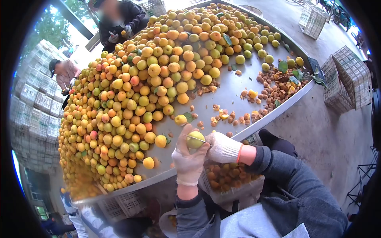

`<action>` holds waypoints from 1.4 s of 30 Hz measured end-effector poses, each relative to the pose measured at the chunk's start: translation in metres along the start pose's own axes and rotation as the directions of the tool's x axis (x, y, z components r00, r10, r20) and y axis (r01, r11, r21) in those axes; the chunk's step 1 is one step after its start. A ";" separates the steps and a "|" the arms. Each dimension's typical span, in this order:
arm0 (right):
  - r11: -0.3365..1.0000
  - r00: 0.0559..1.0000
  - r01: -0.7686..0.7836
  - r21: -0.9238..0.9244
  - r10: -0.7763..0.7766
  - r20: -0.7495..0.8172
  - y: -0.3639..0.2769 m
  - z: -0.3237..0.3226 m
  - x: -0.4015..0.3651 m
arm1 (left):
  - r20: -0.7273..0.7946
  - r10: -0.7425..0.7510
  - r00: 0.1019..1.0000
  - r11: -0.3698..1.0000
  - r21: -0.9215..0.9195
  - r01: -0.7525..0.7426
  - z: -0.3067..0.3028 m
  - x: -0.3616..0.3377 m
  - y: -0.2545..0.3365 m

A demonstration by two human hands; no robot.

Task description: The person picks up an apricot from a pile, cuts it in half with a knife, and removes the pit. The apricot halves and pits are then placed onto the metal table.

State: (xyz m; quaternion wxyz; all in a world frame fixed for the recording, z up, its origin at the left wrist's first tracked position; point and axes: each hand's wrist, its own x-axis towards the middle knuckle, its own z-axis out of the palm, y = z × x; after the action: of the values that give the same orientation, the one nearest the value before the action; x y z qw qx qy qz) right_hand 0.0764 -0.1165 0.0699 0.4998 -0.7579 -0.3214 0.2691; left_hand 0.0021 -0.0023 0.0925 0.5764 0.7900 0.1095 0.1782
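Observation:
My left hand point(187, 158), in a thin pale glove, holds a yellow-green apricot point(195, 142) between thumb and fingers above the table's near edge. A thin knife blade point(200, 140) lies across that apricot. My right hand point(224, 148), in a white knitted glove with an orange cuff, is closed around the knife's handle, which its fingers hide. Just beyond my hands, a single apricot point(180, 120) rests on the metal table point(230, 91). Under the table edge, a crate point(238, 195) holds orange apricot pieces.
A big heap of apricots point(131, 95) covers the table's left and far side. Brown pits point(274, 85) and leaves lie at the right. Two people point(123, 20) work across the heap. Plastic crates point(345, 79) stand at the right; more are stacked far left.

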 end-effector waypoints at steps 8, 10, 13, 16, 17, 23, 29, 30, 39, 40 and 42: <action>0.991 0.976 0.110 -0.077 -0.122 -0.180 0.000 0.008 -0.008 | 0.028 -0.138 0.990 0.842 -0.523 0.132 0.000 -0.004 -0.012; 0.987 0.975 0.128 -0.093 -0.142 -0.171 -0.006 0.001 -0.009 | -0.073 0.106 0.992 0.993 -0.042 -0.110 -0.003 -0.001 -0.009; 0.971 0.979 -0.128 0.203 0.091 0.185 -0.013 -0.012 -0.004 | -0.097 0.161 0.982 0.971 0.195 -0.140 -0.007 -0.001 -0.007; 0.991 0.983 -0.014 0.136 -0.011 0.184 0.001 -0.011 0.004 | -0.041 0.121 0.992 0.952 0.288 -0.104 -0.006 0.001 -0.006; 0.991 0.985 -0.005 0.134 -0.018 0.174 0.000 -0.010 0.003 | -0.037 0.134 0.990 0.950 0.289 -0.118 -0.003 0.002 -0.007; 0.977 0.993 0.028 -0.210 -0.051 -0.103 -0.018 -0.008 -0.009 | 0.088 -0.301 0.950 0.515 -0.823 0.239 -0.001 0.009 -0.028; 0.961 0.981 0.077 -0.265 -0.120 -0.150 -0.007 -0.006 -0.010 | 0.094 0.030 0.995 0.959 -0.282 -0.003 -0.002 0.003 -0.012; 0.963 0.982 0.070 -0.262 -0.112 -0.151 -0.005 -0.007 -0.010 | 0.067 -0.015 0.998 0.954 -0.298 0.035 -0.001 0.001 -0.009; 0.983 0.994 0.050 -0.178 -0.066 -0.088 -0.004 -0.005 -0.002 | -0.053 0.002 0.999 0.908 -0.419 -0.024 0.007 0.002 -0.009; 0.982 0.994 0.058 -0.179 -0.074 -0.086 -0.006 -0.002 -0.003 | -0.012 -0.128 0.992 0.619 -0.782 0.070 0.007 0.004 -0.009; 0.961 0.973 0.064 -0.268 -0.120 -0.198 -0.013 -0.001 -0.008 | 0.025 -0.122 0.992 0.674 -0.732 0.101 0.007 0.003 -0.017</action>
State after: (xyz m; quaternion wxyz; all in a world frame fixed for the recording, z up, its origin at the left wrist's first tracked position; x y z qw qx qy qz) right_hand 0.0684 -0.1193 0.0831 0.4397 -0.8254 -0.3336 0.1184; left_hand 0.0083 -0.0018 0.0751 0.8520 0.4837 0.0847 0.1817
